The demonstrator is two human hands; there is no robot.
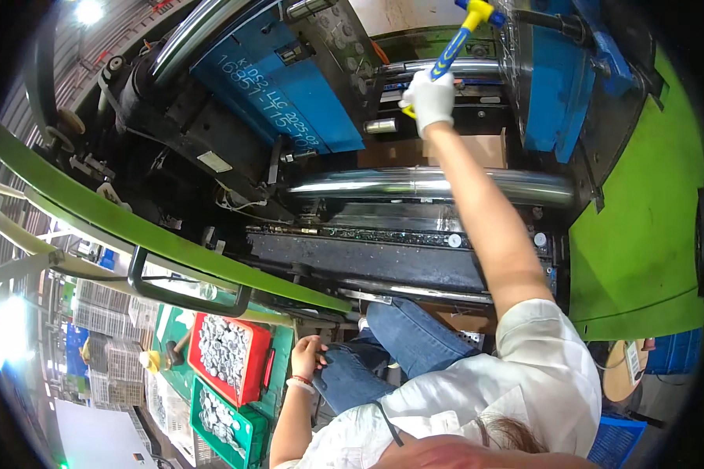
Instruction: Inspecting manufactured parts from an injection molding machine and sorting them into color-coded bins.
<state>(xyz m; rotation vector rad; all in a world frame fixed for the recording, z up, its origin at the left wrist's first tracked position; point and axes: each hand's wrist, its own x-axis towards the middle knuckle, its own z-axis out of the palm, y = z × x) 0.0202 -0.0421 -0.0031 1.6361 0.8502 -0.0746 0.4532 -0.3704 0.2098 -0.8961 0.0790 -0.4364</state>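
Note:
My right hand [432,99], in a white glove, reaches far forward into the machine and grips a mallet [451,53] by its blue and yellow handle. The mallet's yellow head with blue ends [481,12] points up and away, close to the right blue mold half [551,86]. Across the gap on the left stands the other blue mold half [289,94], with white handwriting on its side. My bare left hand [307,357] hangs beside my knee, fingers loosely bent and apart, with nothing visible in it. A red band circles that wrist.
Shiny horizontal bars [430,184] cross the machine beneath my right arm. A green sliding guard [235,273] with a black handle [188,297] lies at left; a green panel [641,234] stands right. Red [264,344] and green bins [258,434] hold small grey metallic-looking parts.

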